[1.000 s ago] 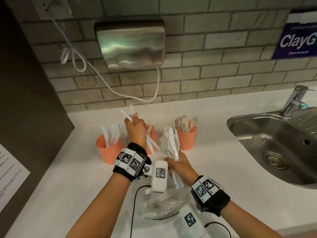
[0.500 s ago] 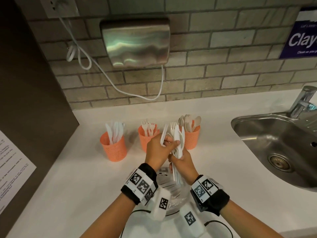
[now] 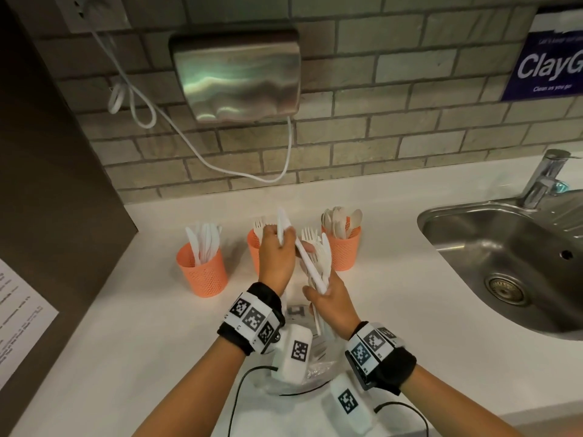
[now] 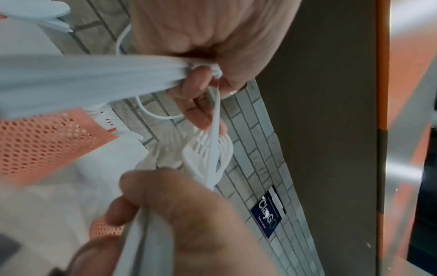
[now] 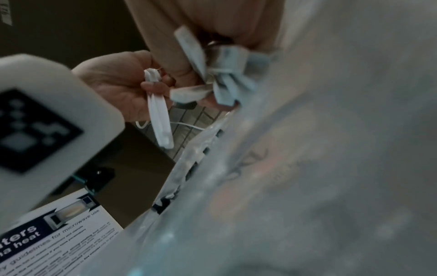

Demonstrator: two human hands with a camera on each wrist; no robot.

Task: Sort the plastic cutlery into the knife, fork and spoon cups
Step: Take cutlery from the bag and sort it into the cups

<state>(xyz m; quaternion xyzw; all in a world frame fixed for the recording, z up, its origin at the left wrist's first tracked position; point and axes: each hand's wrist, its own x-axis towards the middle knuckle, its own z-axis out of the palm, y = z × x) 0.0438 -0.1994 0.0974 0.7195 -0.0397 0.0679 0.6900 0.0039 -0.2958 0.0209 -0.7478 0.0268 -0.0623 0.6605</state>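
Note:
Three orange mesh cups stand in a row on the counter: the knife cup (image 3: 202, 272) on the left, the fork cup (image 3: 253, 244) partly hidden behind my left hand, and the spoon cup (image 3: 343, 251) on the right. My right hand (image 3: 326, 294) grips a bundle of white forks and knives (image 3: 319, 257) upright by the handles. My left hand (image 3: 279, 239) pinches a white knife (image 3: 303, 257) that slants across the bundle, blade tip up. In the left wrist view the fork heads (image 4: 205, 156) fan out above my right hand (image 4: 179, 220). The right wrist view shows my left hand (image 5: 113, 87) holding the knife (image 5: 159, 119).
A clear plastic bag (image 3: 310, 365) lies on the white counter (image 3: 126, 342) under my wrists. A steel sink (image 3: 504, 266) with a tap (image 3: 542, 178) is on the right. A dark panel (image 3: 47, 184) borders the left; a brick wall with a dryer (image 3: 236, 74) stands behind.
My left hand came back from near the cups to the bundle, took hold of a knife there and now draws it out to the left. My right hand stayed with the bundle.

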